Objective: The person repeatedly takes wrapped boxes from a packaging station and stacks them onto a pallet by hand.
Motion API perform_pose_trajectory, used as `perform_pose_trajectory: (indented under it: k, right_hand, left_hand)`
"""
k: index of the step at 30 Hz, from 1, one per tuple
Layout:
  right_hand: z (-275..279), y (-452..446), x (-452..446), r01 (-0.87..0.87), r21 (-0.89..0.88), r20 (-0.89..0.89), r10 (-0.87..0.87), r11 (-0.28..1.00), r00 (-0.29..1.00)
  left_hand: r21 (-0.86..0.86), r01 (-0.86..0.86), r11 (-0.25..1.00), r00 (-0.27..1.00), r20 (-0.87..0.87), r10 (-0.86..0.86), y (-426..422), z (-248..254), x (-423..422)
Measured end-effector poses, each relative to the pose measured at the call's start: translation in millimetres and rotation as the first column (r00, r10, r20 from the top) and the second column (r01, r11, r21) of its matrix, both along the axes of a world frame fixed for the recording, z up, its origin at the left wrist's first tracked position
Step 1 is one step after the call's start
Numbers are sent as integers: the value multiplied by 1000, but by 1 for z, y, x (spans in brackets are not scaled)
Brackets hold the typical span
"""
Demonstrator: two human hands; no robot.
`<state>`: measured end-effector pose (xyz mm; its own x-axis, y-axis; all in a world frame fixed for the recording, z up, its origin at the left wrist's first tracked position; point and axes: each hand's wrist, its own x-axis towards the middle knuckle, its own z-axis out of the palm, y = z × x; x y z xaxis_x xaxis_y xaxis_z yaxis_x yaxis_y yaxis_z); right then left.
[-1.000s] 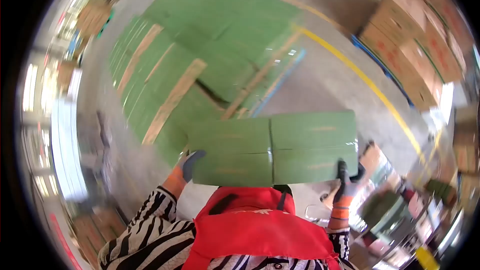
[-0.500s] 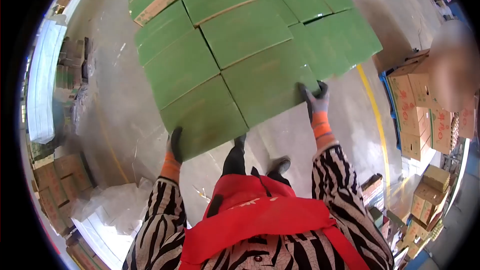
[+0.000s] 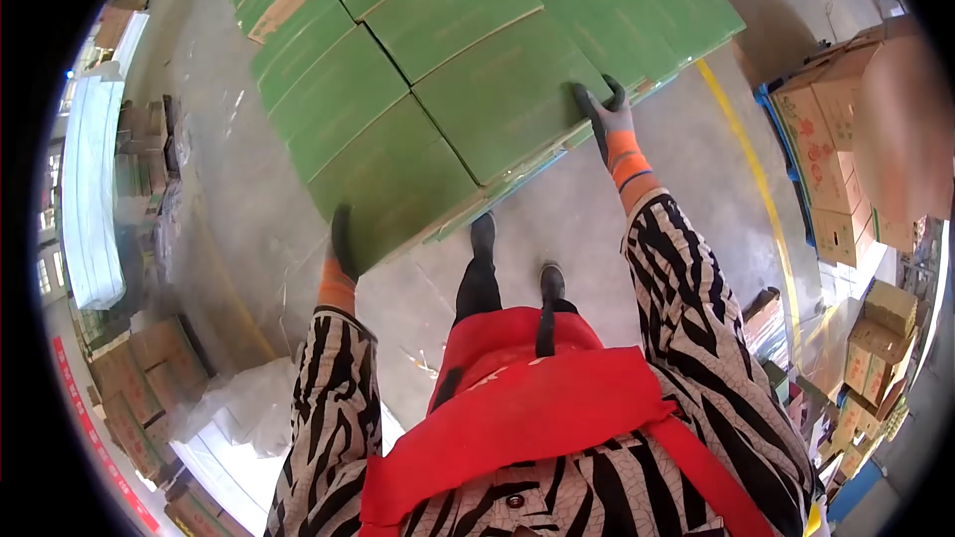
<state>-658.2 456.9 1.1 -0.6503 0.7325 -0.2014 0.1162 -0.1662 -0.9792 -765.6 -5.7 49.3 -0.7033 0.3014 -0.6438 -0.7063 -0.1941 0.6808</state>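
Whereas a second ago the pair of green boxes [image 3: 453,129] was held close to the apron [image 3: 537,418], it now sits at eleven o'clock against the green stack [image 3: 438,2], clasped between the left hand [image 3: 341,247] toward nine and the right hand [image 3: 607,117] toward one.

The grey concrete floor [image 3: 617,239], marked with a yellow line [image 3: 759,179], lies beneath a broad block of green cartons [image 3: 497,89] set in close rows; what supports the block shows only as a thin strip along its near edge. Two dark shoes [image 3: 552,283] stand on the bare concrete just short of that edge. Right of the line, a blue pallet [image 3: 786,161] rests on the floor, bearing stacked brown cartons [image 3: 821,139] with red print.
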Motion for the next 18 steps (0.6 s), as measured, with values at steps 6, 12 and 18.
perform_pose_trajectory:
  k: [6,12,18]
  right_hand:
    - [31,-55,43,249,-395,-29,-282,884,959]
    - [19,-115,-20,149,-803,-119,-400,577,909]
    - [1,-116,13,500,-621,204,-492,604,846]
  left_hand:
    - [110,30,993,989,144,-46,-32,-3,14]
    - [52,13,999,996,-85,-9,-25,-39,19]
    - [-38,-38,999,893,447,51,-52,23,-47]
